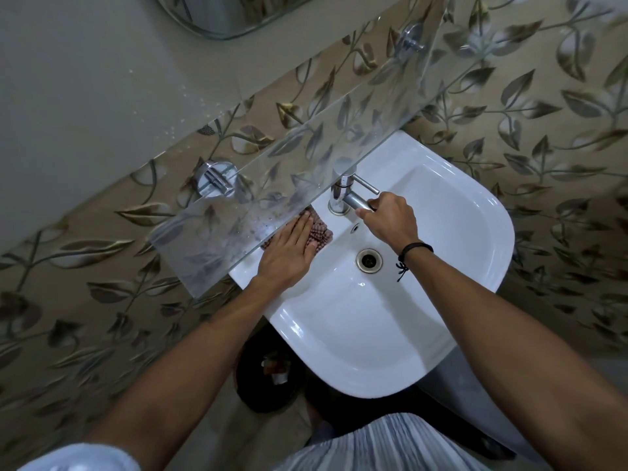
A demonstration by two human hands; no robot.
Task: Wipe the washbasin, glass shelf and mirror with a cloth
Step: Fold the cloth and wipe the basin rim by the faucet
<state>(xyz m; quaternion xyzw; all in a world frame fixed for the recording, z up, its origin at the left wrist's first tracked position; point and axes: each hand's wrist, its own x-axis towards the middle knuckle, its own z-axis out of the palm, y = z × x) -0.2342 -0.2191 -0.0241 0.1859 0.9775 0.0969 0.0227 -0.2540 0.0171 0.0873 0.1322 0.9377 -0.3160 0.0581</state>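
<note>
Forearms [190, 345] over washbasin [492, 232], left fingers [302, 229] flat on cloth [321, 232] (shelf [306, 147] overhanging), right fingers [367, 214] gripping tap [339, 195].

- Glass shelf [292, 154] overhung the washbasin's [458, 232] back ledge; tap [343, 195] stood beneath its edge.
- Bowl around drain [369, 261] lay open.

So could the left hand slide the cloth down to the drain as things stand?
Probably yes: the left hand lies flat on the cloth, and bare basin runs to the drain; the right hand grips the tap.
</note>
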